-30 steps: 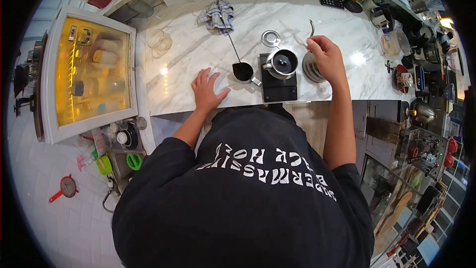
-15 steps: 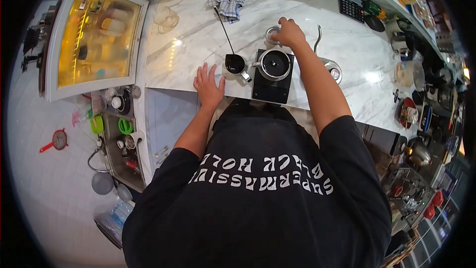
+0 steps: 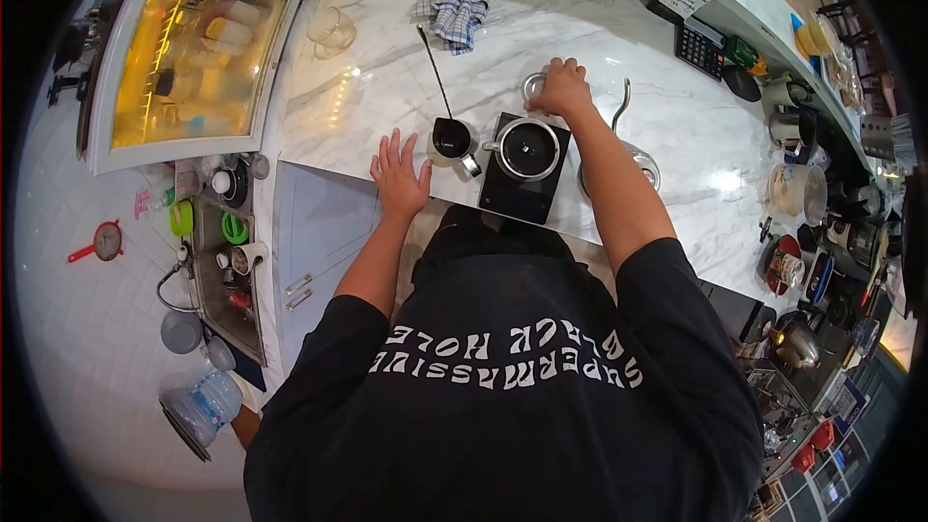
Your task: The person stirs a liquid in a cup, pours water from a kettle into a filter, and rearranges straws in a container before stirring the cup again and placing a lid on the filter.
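Observation:
My left hand [image 3: 400, 176] lies flat with its fingers spread on the counter's front edge. My right hand [image 3: 563, 90] is curled around the side of a small clear glass [image 3: 533, 85], which stands on the marble; part of the glass is hidden by the fingers. Just below it, a round metal-rimmed vessel with a handle [image 3: 528, 149] and dark contents sits on a black scale [image 3: 512, 195]. Between my hands stands a small cup with dark contents [image 3: 451, 137], a long twisted bar spoon [image 3: 435, 72] leaning out of it. Beside my right forearm is a gooseneck kettle [image 3: 639, 170].
A checked cloth [image 3: 458, 16] and a clear glass [image 3: 332, 32] rest farther back on the marble counter [image 3: 387, 68]. To the right are a calculator [image 3: 700, 48] and crowded kitchenware. A yellow-lit glass-door fridge [image 3: 198, 48] and a sink [image 3: 224, 280] are at left.
The whole view has shifted and turned slightly. My right hand stays at the small glass, its fingers now more around the glass's right side. My left hand remains on the counter edge.

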`<state>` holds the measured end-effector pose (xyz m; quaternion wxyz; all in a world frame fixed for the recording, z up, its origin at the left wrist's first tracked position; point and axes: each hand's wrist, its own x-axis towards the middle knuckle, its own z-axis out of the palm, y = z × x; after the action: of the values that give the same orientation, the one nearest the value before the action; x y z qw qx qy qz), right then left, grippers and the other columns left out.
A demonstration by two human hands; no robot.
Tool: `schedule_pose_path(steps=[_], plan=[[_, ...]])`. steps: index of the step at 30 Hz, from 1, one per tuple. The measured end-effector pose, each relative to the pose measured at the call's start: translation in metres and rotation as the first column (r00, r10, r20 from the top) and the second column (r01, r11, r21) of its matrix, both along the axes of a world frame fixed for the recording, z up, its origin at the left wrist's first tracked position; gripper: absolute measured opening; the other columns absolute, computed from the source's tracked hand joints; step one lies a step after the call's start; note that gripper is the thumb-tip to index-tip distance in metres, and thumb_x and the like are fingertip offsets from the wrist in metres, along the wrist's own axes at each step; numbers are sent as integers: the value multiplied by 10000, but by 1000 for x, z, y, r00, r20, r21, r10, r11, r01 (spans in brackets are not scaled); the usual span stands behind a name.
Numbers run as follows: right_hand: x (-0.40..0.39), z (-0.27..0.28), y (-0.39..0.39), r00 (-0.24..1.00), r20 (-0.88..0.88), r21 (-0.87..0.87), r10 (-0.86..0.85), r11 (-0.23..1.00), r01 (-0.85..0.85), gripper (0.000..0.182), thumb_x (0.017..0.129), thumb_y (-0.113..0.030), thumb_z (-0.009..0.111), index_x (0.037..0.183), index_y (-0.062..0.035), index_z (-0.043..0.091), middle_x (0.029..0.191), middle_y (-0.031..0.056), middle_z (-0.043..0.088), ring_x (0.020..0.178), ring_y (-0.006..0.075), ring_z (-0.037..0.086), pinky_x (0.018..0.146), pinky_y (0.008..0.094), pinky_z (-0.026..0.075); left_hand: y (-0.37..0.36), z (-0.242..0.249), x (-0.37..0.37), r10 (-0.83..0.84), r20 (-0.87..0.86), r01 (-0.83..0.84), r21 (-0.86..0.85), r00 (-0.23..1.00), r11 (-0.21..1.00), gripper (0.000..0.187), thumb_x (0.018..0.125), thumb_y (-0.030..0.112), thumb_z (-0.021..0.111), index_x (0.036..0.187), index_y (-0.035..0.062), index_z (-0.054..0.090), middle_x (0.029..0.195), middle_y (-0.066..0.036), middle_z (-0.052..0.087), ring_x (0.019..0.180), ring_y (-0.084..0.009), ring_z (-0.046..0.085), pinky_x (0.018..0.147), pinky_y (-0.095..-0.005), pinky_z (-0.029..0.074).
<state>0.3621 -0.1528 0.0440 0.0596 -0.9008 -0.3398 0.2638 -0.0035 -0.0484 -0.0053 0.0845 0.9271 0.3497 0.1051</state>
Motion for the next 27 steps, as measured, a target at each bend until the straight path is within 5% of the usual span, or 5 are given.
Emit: schedule_pose_path(steps=[12,18,27], plan=[[7,-14,-7,996,67,164,62,984,-73,923,608,-371,1013,1312,42,582,1339,283,614,1253,465,597,1076,493,528,0,-2,1,15,5,-15,7,1000,1000,646,992,389,670,1577,166,508,1710,-146,368,1590,-388,289,1250,-603,198],[6,15,-2,994,44,4,102,995,-102,916,672,-396,991,1369,37,582,1351,237,598,1279,403,583,1109,471,502,1,-3,0,12,31,-11,-11,999,1000,649,978,377,685,1569,165,519,1705,-150,376,1582,-390,301,1237,-613,209],[9,-12,-10,990,-6,173,-140,975,138,874,648,-335,1009,1316,46,594,1361,256,564,1273,424,583,1041,478,555,2,-4,-1,3,80,-2,-17,997,1000,651,962,407,695,1549,164,553,1683,-160,410,1565,-400,325,1225,-618,212]])
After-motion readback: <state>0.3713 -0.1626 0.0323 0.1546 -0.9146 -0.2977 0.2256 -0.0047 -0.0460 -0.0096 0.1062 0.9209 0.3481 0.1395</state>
